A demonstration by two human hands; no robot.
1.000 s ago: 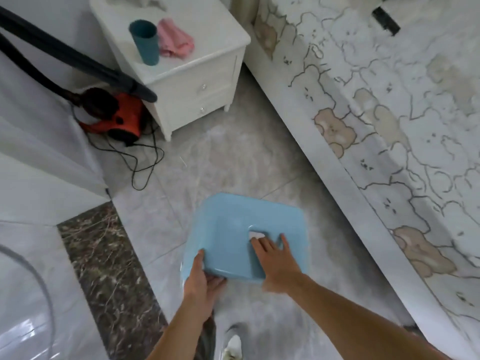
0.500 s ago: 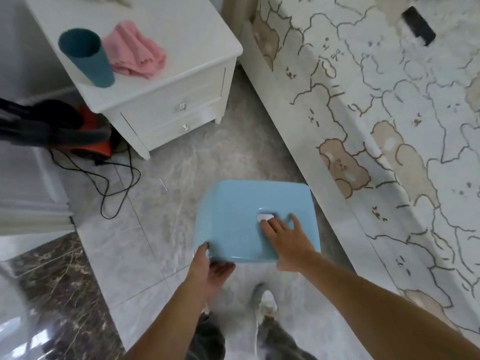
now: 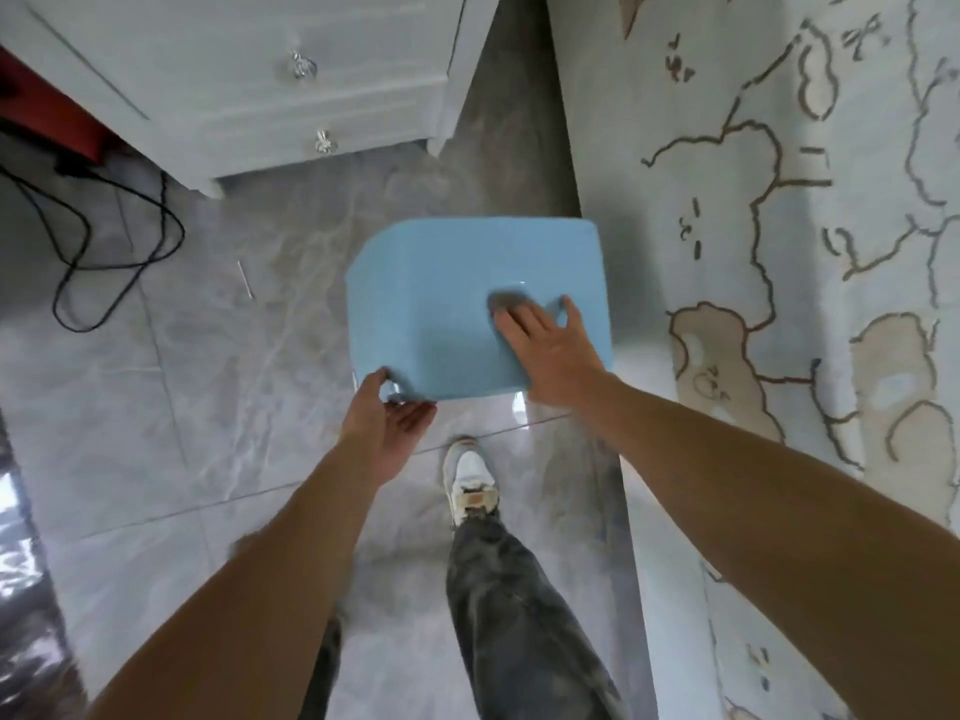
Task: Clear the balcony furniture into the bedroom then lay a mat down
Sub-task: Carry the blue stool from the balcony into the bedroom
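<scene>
A light blue plastic stool (image 3: 441, 298) is seen from above, low over the grey marble floor between the nightstand and the bed. My right hand (image 3: 550, 350) lies on its seat with the fingers hooked into the handle slot in the middle. My left hand (image 3: 387, 423) grips the stool's near left corner from below. Whether the stool's legs touch the floor is hidden under the seat. No mat is in view.
A white nightstand (image 3: 249, 80) with two crystal knobs stands at the top left. A black cable (image 3: 104, 236) loops on the floor to its left. The bed with a bear-print cover (image 3: 779, 252) runs along the right side. My foot in a white shoe (image 3: 470, 480) is below the stool.
I have stepped forward to the nightstand and bent lower; the stool has come down between nightstand and bed. Both hands keep their hold.
</scene>
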